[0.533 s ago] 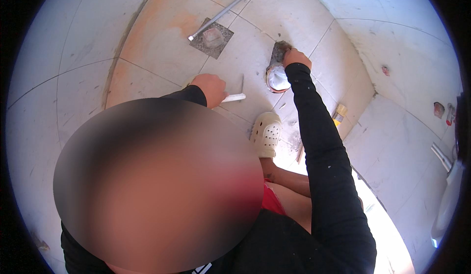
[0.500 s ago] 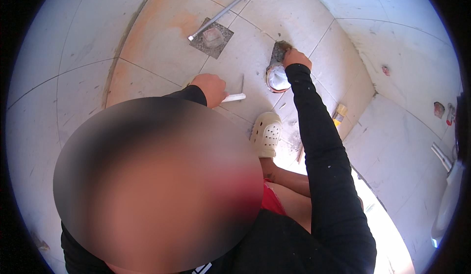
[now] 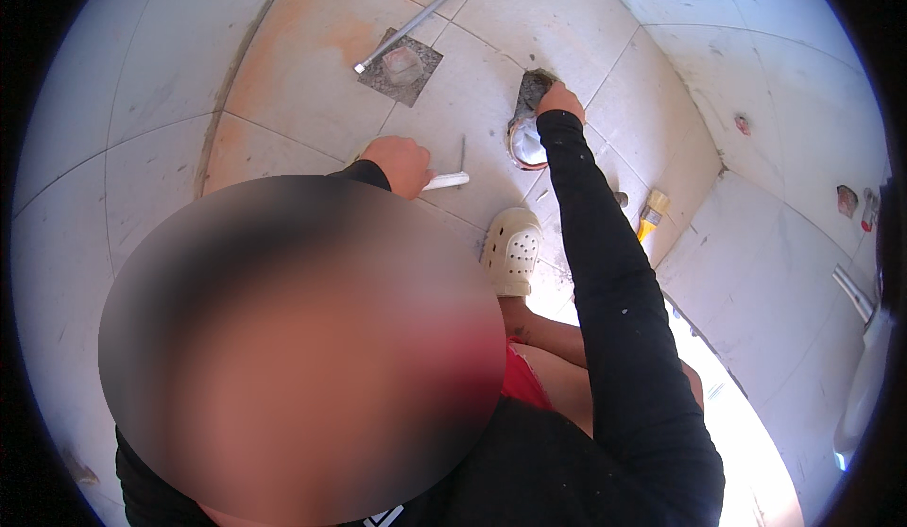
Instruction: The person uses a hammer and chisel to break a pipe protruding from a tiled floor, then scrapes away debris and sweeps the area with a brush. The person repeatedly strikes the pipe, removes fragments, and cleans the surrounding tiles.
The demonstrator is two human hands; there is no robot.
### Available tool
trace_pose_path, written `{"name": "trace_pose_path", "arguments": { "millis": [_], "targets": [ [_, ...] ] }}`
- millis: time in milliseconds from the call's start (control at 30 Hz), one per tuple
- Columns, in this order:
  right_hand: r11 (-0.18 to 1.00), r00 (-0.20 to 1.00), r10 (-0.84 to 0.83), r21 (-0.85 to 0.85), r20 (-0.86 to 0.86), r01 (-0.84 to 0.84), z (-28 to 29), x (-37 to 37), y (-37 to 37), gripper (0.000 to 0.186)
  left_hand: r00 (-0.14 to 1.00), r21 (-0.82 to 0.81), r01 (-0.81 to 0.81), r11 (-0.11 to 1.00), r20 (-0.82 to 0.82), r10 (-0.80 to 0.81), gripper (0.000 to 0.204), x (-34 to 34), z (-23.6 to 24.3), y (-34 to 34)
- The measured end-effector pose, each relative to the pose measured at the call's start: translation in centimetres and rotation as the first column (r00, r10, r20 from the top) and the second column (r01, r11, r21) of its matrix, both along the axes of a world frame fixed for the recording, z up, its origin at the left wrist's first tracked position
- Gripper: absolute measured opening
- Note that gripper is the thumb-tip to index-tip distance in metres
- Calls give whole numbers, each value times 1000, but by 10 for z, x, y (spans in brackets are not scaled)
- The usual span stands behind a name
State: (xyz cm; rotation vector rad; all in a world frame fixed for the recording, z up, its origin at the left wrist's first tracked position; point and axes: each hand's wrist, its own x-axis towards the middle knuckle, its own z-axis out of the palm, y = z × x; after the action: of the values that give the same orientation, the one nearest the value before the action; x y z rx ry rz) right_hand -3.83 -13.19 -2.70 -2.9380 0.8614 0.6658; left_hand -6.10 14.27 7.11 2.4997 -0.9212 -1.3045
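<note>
My right hand [image 3: 561, 102] is at the right edge of a dark rough cut-out [image 3: 533, 91] in the tiled floor. It is closed, with its fingertips hidden at the edge, so what they grip cannot be made out. Just nearer is a round pipe opening [image 3: 527, 144] with a brownish rim and pale, bag-like material inside. To the left, my left hand [image 3: 401, 164] is curled low over the floor. A white stick-like piece [image 3: 447, 180] pokes out beside its fingers; whether they grip it is hidden. Beyond that piece lies a thin dark rod [image 3: 463, 155].
A grey metal pole [image 3: 425, 12] lies with one end over a square cut-out [image 3: 378, 80] farther left. A yellow-handled brush [image 3: 653, 213] is right of my forearm, near a small dark object [image 3: 621, 199]. My cream clog [image 3: 513, 251] stands close to the pipe opening. Tiled walls rise on both sides.
My right hand has shifted slightly farther away and left along the cut-out, its forearm moving left and uncovering the small dark object near the brush. My left hand stays at the white piece.
</note>
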Motion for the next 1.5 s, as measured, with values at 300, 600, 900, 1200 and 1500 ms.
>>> {"name": "trace_pose_path", "arguments": {
  "millis": [300,600,900,1200,1500],
  "targets": [
    [997,995,-1,82,97,-7,-13,-4,0,21,1000,4,0,1000,-20,0,33,0,-1,2],
    [983,999,-22,184,-28,27,-12,1,1,34,1000,-3,-4,1000,-22,4,33,0,1,-1],
    [984,932,-173,93,318,151,-29,-6,20,33,999,29,-14,999,-47,16,33,2,1,6],
    [972,977,-211,101,-2,210,-24,15,1,32,998,23,14,1000,-60,-13,32,3,1,1],
    [961,998,-53,274,27,44,-37,13,-24,33,998,13,25,1000,-54,-25,32,4,2,-2]
  ]
}}
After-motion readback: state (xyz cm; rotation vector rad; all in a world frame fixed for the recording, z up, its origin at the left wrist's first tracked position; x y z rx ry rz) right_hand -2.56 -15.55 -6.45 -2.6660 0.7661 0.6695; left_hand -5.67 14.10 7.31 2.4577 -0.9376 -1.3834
